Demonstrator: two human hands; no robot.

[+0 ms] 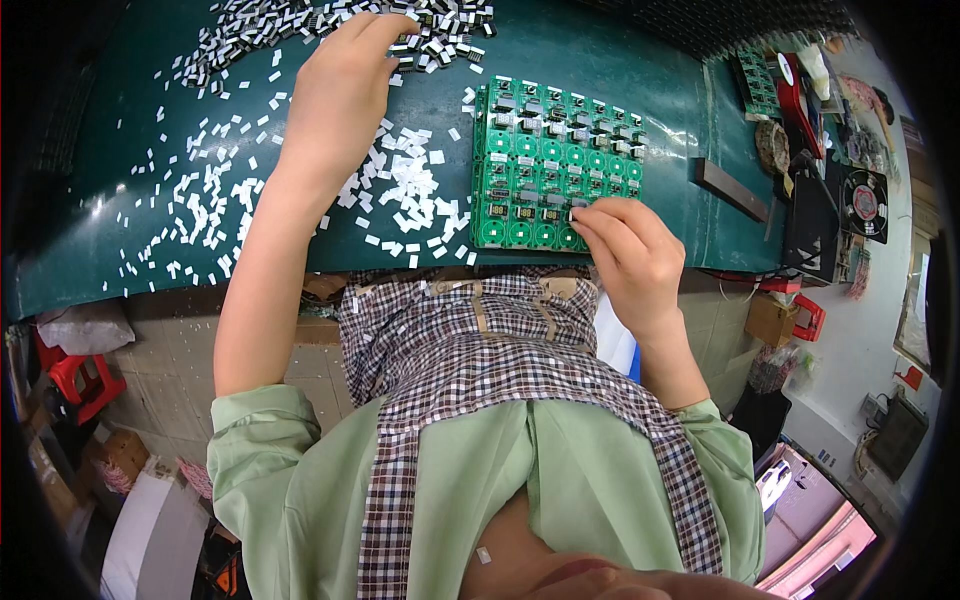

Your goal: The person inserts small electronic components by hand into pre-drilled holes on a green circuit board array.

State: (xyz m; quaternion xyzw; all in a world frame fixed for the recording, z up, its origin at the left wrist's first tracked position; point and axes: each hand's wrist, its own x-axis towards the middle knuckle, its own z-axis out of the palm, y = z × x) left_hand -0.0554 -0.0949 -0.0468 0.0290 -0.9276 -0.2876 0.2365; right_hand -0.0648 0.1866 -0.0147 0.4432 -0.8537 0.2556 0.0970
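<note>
A green circuit board panel [540, 150] with rows of small parts lies on the dark green table [620, 60]. My right hand [630, 255] pinches a small part at the panel's near right corner. My left hand [340, 90] reaches far forward, its fingertips on a heap of small black-and-white components [440, 30] at the table's back. White strips [410, 190] are scattered between my left forearm and the panel.
More white strips [190, 200] litter the table's left half. A dark metal bar [728, 188] lies right of the panel. Another green board [757, 85], a red tool, a small fan [865, 203] and clutter sit at the far right. A red stool [85, 380] stands below left.
</note>
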